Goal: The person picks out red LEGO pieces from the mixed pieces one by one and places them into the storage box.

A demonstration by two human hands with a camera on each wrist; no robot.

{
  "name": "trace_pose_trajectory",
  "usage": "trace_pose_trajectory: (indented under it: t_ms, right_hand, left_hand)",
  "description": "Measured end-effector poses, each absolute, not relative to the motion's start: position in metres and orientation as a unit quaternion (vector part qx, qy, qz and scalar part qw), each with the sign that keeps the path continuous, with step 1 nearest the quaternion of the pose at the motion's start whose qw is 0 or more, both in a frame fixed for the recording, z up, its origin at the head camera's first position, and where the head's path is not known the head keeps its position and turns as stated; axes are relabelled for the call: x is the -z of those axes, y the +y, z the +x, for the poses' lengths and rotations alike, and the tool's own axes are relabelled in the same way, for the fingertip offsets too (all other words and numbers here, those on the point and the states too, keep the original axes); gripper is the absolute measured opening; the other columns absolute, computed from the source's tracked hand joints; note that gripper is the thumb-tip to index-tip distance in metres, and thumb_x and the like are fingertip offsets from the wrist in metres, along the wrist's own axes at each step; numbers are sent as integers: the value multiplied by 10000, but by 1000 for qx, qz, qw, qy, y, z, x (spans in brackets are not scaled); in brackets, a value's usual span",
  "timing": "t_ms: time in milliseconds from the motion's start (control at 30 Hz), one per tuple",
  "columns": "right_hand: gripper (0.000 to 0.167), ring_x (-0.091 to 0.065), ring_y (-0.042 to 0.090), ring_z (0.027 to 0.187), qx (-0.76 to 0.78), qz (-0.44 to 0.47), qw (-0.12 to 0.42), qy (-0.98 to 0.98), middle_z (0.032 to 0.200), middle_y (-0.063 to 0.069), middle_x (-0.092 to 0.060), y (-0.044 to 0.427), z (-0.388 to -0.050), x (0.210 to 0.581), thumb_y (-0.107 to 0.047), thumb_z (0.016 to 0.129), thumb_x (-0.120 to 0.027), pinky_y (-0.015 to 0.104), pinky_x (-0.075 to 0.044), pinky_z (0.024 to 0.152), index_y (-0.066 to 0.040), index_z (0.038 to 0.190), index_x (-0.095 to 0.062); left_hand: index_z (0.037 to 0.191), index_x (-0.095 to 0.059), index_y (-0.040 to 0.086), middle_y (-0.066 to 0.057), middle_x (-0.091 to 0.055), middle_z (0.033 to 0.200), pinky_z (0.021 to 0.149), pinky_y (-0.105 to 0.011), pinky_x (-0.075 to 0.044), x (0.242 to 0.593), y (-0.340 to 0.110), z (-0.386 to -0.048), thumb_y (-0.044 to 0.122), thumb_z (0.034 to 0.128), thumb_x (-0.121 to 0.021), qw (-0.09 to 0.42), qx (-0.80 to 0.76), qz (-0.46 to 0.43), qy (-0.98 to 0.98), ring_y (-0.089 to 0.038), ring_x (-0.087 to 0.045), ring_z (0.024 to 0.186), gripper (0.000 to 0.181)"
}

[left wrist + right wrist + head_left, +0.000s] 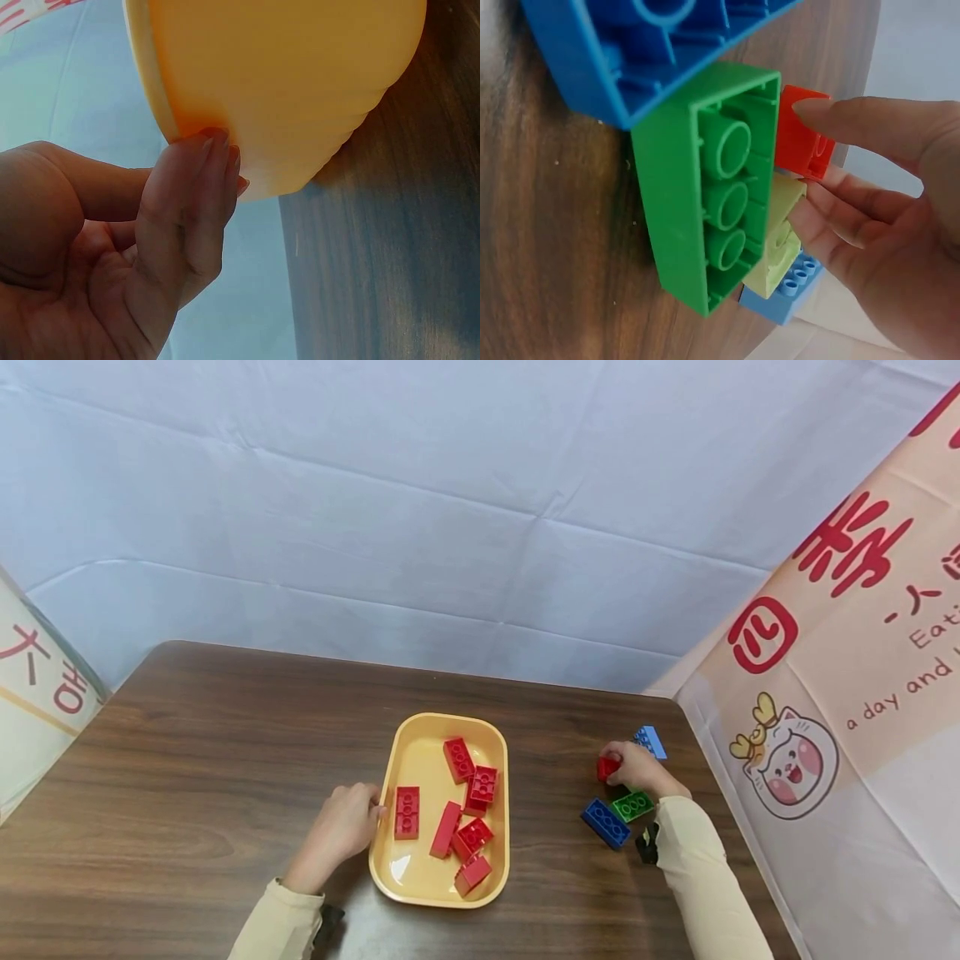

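My left hand (345, 828) pinches the left rim of a yellow plastic tray (418, 752); the left wrist view shows the thumb and fingertips at the tray's edge. Several red toy bricks (407, 812) lie scattered inside it. To the right, my right hand (637, 768) holds another red brick (802, 131) between thumb and fingers. Close by that hand are a green brick (705, 202) with its hollow underside showing, a dark blue brick (605, 823) and a light blue brick (649, 742). A pale yellow brick (776, 251) sits beneath the fingers, hidden in the head view.
The brown wooden table (247, 743) has a rounded far-left corner. White cloth (375, 527) hangs behind its back edge. A printed banner (847, 693) with red characters and a cartoon face stands along the right side.
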State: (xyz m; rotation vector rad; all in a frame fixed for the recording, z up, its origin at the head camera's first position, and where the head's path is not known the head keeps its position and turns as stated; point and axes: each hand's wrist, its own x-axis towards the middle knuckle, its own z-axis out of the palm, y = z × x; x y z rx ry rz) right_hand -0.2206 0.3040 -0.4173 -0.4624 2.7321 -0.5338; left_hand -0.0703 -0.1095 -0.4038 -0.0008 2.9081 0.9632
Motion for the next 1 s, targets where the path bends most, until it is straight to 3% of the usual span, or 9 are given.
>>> trace_pose_trajectory:
  t_ms: [600, 1000]
  right_hand:
    - [288, -522, 264, 774, 167, -166, 180, 955, 893, 138, -586, 298, -215, 401, 35, 735, -671, 386, -463, 645, 3, 1010, -593]
    - [342, -513, 247, 741, 167, -185, 176, 952, 903, 160, -586, 289, -199, 370, 114, 711, -573, 336, -447, 595, 53, 1047, -570]
  left_hand:
    - [739, -620, 39, -55, -576, 669, 538, -346, -433, 405, -110, -68, 41, 813, -630, 30, -316, 0, 948, -207, -529, 608, 75]
    - [728, -610, 40, -52, -558, 652, 519, -339, -419, 403, -110, -69, 45, 818, -625, 32, -313, 5, 949, -203, -512, 592, 92]
